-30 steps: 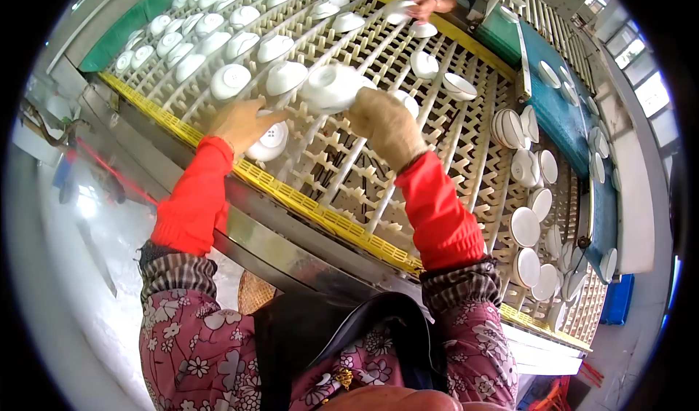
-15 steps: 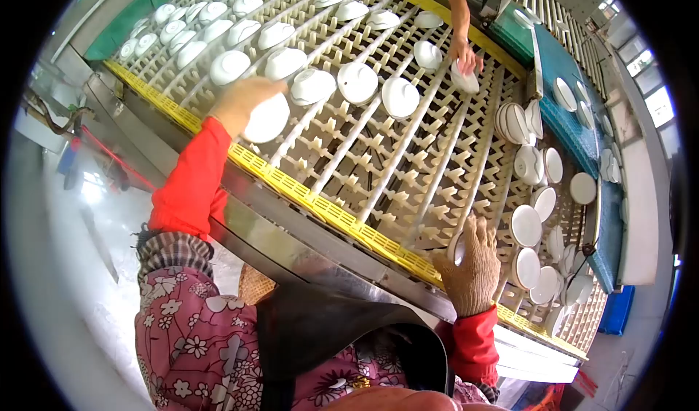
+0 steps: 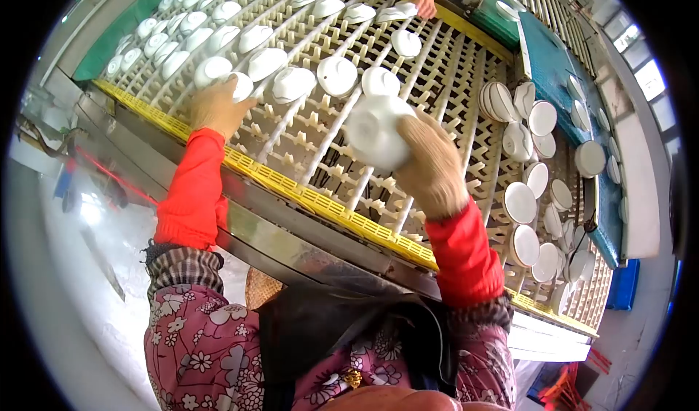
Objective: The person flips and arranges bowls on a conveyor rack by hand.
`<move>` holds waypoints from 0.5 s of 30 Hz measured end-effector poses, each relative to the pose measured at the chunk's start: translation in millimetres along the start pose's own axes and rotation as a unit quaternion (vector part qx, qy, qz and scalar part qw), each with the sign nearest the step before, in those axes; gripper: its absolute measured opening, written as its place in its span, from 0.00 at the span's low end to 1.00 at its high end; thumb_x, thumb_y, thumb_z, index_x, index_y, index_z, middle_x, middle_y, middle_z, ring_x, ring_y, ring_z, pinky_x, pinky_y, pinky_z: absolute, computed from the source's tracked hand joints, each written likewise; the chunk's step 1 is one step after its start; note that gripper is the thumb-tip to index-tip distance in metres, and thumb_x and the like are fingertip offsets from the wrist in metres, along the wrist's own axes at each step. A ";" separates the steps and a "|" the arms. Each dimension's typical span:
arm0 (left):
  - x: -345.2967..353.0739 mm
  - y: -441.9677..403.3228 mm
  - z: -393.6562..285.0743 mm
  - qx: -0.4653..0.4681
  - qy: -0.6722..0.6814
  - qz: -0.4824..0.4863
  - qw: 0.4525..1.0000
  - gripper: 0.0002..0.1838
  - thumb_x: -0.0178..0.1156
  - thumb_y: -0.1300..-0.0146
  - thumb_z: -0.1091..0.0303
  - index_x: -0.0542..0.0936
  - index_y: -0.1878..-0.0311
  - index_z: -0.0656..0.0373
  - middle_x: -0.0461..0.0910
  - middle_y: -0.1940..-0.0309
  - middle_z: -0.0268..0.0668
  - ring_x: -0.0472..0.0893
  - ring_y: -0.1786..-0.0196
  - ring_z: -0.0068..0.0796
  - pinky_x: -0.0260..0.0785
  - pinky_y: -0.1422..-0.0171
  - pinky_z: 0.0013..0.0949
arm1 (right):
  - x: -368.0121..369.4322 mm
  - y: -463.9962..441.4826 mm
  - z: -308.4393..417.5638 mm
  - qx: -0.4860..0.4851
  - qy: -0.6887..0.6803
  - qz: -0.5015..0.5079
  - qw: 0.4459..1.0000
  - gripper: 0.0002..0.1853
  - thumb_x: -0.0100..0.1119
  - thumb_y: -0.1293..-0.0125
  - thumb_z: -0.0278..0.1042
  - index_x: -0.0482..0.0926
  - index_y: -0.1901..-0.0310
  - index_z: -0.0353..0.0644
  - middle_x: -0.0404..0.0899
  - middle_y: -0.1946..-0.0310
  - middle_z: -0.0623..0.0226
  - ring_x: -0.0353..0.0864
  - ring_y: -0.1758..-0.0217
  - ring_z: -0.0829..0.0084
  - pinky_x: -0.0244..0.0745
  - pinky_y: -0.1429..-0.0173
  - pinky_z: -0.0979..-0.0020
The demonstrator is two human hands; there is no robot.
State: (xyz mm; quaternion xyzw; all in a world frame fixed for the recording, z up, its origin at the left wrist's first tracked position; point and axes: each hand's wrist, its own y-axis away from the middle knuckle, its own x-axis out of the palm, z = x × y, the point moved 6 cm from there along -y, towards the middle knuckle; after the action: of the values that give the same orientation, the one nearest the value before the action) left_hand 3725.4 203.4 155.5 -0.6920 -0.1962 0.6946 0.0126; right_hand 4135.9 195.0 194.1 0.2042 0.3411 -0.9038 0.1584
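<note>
My left hand (image 3: pixel 218 107) has its fingers around a white bowl (image 3: pixel 240 87) near the yellow edge of the pegged conveyor (image 3: pixel 295 138). Another white bowl (image 3: pixel 212 72) touches its fingertips. My gloved right hand (image 3: pixel 431 156) grips a blurred white bowl (image 3: pixel 378 132) above the conveyor, right of centre. Just beyond it, upside-down bowls (image 3: pixel 337 75) lie in a row on the pegs. My right thumb is hidden behind the held bowl.
Rows of white bowls (image 3: pixel 194 23) fill the conveyor's far left. More bowls (image 3: pixel 520 202) stand tilted at the right, beside a blue-green belt (image 3: pixel 551 65). Across the conveyor, a co-worker's hand (image 3: pixel 424 2) touches a bowl (image 3: pixel 397 12). The yellow edge strip (image 3: pixel 328 208) runs nearest me.
My right hand has moved from the near right edge up and left with a bowl. My left hand has shifted slightly left. The co-worker's hand has moved back toward the far edge.
</note>
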 end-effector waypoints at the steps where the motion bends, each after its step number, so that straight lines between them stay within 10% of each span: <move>1: -0.7 2.5 2.2 -0.001 0.032 -0.002 0.999 0.33 0.73 0.30 0.42 0.87 0.33 0.57 0.92 0.40 0.51 0.88 0.37 0.59 0.79 0.30 0.55 | 14.3 -15.0 -20.5 0.115 -0.195 -0.040 0.973 0.33 0.85 0.41 0.26 0.84 0.34 0.41 0.90 0.40 0.42 0.93 0.40 0.40 0.94 0.38 0.53; 2: -3.3 5.2 1.8 -0.024 0.045 0.020 0.998 0.36 0.72 0.29 0.42 0.85 0.28 0.60 0.89 0.35 0.52 0.87 0.33 0.58 0.77 0.26 0.53 | 49.6 -7.4 -40.0 0.395 -0.501 -0.035 0.769 0.31 0.84 0.35 0.30 0.84 0.31 0.38 0.90 0.40 0.42 0.93 0.39 0.43 0.93 0.36 0.55; 3: -10.2 7.0 -0.2 -0.046 0.058 0.041 0.996 0.39 0.72 0.28 0.43 0.83 0.24 0.62 0.87 0.31 0.53 0.85 0.28 0.57 0.75 0.22 0.52 | 47.5 -9.2 -39.9 0.306 -0.381 0.000 0.872 0.30 0.80 0.29 0.34 0.83 0.29 0.33 0.90 0.38 0.44 0.93 0.37 0.47 0.93 0.34 0.58; 9: -27.4 15.6 -43.3 0.010 0.115 -0.027 0.993 0.40 0.71 0.25 0.44 0.81 0.21 0.65 0.83 0.23 0.56 0.80 0.22 0.59 0.70 0.15 0.51 | -60.8 70.6 -54.0 0.239 -0.054 -0.035 0.969 0.31 0.73 0.21 0.40 0.81 0.23 0.32 0.93 0.40 0.49 0.92 0.43 0.64 0.88 0.38 0.65; 10: -22.1 17.2 -58.0 0.084 0.090 -0.103 0.987 0.37 0.74 0.27 0.46 0.85 0.26 0.67 0.88 0.31 0.57 0.83 0.28 0.62 0.70 0.16 0.54 | -87.2 90.7 -62.8 0.317 -0.041 -0.087 0.944 0.34 0.74 0.23 0.42 0.80 0.22 0.32 0.93 0.41 0.47 0.94 0.45 0.61 0.89 0.38 0.61; 14: -23.4 22.0 -152.6 0.258 0.099 -0.074 0.958 0.39 0.76 0.28 0.46 0.84 0.27 0.70 0.86 0.30 0.56 0.83 0.26 0.55 0.67 0.12 0.54 | -188.2 149.1 -81.4 0.113 0.466 -0.081 0.874 0.40 0.79 0.37 0.47 0.81 0.27 0.36 0.93 0.47 0.45 0.91 0.40 0.41 0.80 0.27 0.41; 15: -25.4 24.7 -183.0 0.279 0.120 -0.062 0.951 0.39 0.77 0.28 0.44 0.84 0.28 0.69 0.87 0.33 0.55 0.83 0.28 0.54 0.68 0.14 0.52 | -203.6 167.7 -93.3 0.209 0.474 -0.033 0.854 0.35 0.79 0.37 0.47 0.84 0.31 0.39 0.92 0.46 0.46 0.90 0.39 0.41 0.82 0.31 0.43</move>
State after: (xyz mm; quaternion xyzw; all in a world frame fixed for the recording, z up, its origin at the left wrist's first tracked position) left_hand 3909.5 219.9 179.1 -0.7258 -0.0344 0.6311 0.2717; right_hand 4408.0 168.2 134.9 0.6251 0.1843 -0.7519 -0.0993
